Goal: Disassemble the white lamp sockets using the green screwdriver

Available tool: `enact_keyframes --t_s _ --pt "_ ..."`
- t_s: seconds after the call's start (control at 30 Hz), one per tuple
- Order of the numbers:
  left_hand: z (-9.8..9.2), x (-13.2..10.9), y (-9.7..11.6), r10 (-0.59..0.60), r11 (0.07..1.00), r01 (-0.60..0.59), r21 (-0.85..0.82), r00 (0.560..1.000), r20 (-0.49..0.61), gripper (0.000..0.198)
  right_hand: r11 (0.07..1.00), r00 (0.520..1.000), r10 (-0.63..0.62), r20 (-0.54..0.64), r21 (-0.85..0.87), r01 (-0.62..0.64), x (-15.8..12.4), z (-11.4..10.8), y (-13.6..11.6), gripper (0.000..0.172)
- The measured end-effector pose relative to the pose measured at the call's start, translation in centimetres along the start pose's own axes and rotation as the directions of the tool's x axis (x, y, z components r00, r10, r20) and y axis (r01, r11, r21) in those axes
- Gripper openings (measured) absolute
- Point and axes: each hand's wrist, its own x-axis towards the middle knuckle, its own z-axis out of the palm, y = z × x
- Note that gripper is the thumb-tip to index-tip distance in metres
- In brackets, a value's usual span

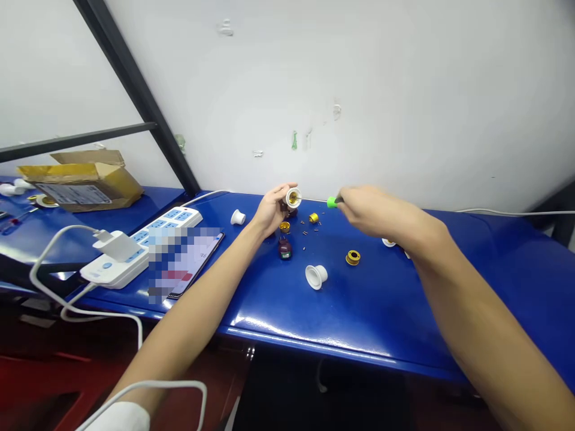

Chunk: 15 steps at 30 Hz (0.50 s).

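My left hand is closed round a white lamp socket, its gold-coloured inside facing right. To the right, my right hand grips a screwdriver with a green and black handle; its thin shaft reaches left to the socket's opening. Where the tip rests inside is too small to tell. Below the hands lie a gold threaded shell, another gold part, a dark plug-like piece and several small screws. A gold ring and a white flared cover are nearer the front edge.
A white cover lies left of my left hand. Further left are a phone, a white power strip with a charger and cables, and an open cardboard box. A white part is partly hidden by my right arm.
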Motion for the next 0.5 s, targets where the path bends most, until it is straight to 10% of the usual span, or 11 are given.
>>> enact_keyframes --t_s 0.5 --pt "0.13 -0.05 0.0 -0.001 1.0 0.001 -0.018 1.0 0.001 0.016 0.999 0.999 -0.002 -0.038 0.036 0.003 -0.21 0.18 -0.2 0.015"
